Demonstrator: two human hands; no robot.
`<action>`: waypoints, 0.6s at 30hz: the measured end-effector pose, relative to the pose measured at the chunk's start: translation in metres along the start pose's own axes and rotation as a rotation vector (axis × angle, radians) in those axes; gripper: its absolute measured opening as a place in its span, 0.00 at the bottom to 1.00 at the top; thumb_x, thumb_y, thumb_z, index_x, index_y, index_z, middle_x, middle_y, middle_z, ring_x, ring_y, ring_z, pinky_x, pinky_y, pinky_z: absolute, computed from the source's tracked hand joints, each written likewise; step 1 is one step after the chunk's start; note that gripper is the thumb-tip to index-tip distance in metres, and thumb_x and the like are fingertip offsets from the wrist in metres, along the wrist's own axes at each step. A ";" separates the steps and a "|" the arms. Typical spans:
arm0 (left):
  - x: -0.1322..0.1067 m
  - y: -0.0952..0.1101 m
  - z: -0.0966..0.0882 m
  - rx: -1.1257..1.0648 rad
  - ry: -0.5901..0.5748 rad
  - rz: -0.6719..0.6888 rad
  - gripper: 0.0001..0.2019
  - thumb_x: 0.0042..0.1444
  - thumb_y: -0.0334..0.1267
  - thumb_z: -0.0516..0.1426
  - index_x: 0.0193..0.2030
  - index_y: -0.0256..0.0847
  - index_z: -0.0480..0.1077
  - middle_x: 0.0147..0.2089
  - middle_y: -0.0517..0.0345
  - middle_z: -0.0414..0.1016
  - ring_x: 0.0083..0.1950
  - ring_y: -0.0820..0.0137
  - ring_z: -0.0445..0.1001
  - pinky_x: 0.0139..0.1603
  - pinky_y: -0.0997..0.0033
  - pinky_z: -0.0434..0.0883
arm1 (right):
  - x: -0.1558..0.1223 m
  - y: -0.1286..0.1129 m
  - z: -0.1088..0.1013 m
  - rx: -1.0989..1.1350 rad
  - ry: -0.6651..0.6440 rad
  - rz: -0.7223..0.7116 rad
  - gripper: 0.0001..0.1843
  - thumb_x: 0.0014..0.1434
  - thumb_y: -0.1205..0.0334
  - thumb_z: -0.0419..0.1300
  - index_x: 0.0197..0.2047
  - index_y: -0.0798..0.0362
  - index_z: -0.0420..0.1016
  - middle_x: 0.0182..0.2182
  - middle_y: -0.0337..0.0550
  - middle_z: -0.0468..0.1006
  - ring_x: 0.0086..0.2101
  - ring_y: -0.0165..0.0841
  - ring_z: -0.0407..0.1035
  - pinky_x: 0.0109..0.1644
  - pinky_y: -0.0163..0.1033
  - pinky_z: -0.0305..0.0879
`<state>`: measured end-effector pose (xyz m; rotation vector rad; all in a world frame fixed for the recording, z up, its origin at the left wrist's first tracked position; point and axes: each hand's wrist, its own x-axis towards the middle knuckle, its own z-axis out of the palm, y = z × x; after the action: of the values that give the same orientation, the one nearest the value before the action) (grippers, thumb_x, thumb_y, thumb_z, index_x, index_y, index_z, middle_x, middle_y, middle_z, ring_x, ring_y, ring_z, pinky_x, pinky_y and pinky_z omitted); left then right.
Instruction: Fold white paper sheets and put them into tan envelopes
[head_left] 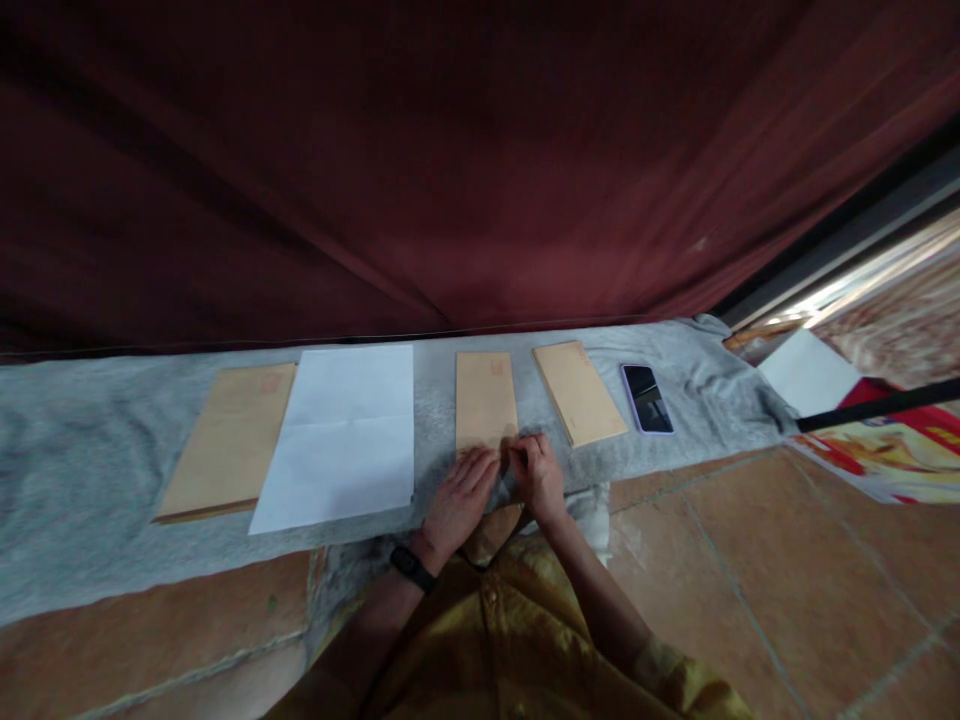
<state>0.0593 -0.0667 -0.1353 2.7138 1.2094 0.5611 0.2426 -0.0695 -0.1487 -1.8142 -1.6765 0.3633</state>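
Observation:
A brown paper envelope (485, 398) lies lengthwise in front of me on the grey cloth, a red printed mark at its far right corner. Flat across its near end rests my left hand (461, 500), fingers stretched out, with a dark band on the wrist. My right hand (537, 472) is closed in a pinch at the envelope's near right edge; the fingers partly hide that corner. A small stack of similar envelopes (579, 395) sits at a slant to the right. Left of the middle envelope are white paper sheets (345, 440), overlapping a stack of larger brown envelopes (229, 435).
A phone (647, 398) lies right of the slanted envelopes. The grey cloth (82, 470) covers a narrow ledge, backed by a dark red curtain (480, 200). Beyond its right end are a dark bar (885, 405) and a red and yellow printed sheet (892, 450). Tiled floor (720, 560) shows below.

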 end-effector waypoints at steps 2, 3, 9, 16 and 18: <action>-0.002 0.006 0.004 -0.010 -0.030 0.043 0.21 0.68 0.34 0.49 0.66 0.38 0.64 0.68 0.47 0.68 0.71 0.61 0.64 0.71 0.55 0.63 | 0.001 0.000 0.000 0.007 0.011 0.006 0.07 0.68 0.61 0.54 0.42 0.51 0.73 0.40 0.46 0.74 0.41 0.36 0.69 0.47 0.39 0.68; -0.003 0.008 0.006 -0.013 -0.039 0.037 0.22 0.69 0.36 0.49 0.67 0.37 0.63 0.69 0.46 0.67 0.72 0.61 0.63 0.72 0.55 0.62 | 0.001 -0.001 -0.001 0.013 0.015 0.009 0.07 0.68 0.61 0.55 0.42 0.51 0.73 0.40 0.46 0.74 0.41 0.36 0.69 0.47 0.39 0.68; -0.001 0.010 0.010 -0.019 -0.055 0.001 0.23 0.69 0.39 0.49 0.69 0.36 0.62 0.70 0.45 0.66 0.73 0.61 0.61 0.73 0.55 0.61 | -0.008 -0.007 -0.003 0.056 0.046 -0.036 0.13 0.71 0.61 0.50 0.48 0.52 0.75 0.45 0.50 0.76 0.48 0.39 0.70 0.55 0.45 0.68; -0.004 0.012 0.014 0.023 -0.098 -0.066 0.25 0.64 0.28 0.47 0.67 0.27 0.63 0.69 0.39 0.67 0.73 0.61 0.61 0.73 0.58 0.61 | -0.034 -0.027 -0.001 0.129 -0.168 -0.269 0.25 0.73 0.61 0.45 0.70 0.52 0.61 0.64 0.51 0.69 0.64 0.37 0.61 0.70 0.52 0.57; -0.005 0.012 0.015 0.032 -0.094 -0.077 0.26 0.63 0.27 0.47 0.68 0.28 0.63 0.69 0.40 0.66 0.73 0.61 0.60 0.74 0.58 0.60 | -0.036 -0.028 -0.001 0.089 -0.210 -0.297 0.27 0.73 0.62 0.44 0.73 0.53 0.56 0.67 0.51 0.66 0.67 0.37 0.58 0.72 0.53 0.53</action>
<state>0.0703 -0.0775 -0.1474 2.6729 1.3030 0.4028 0.2155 -0.1048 -0.1379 -1.4760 -2.0071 0.5028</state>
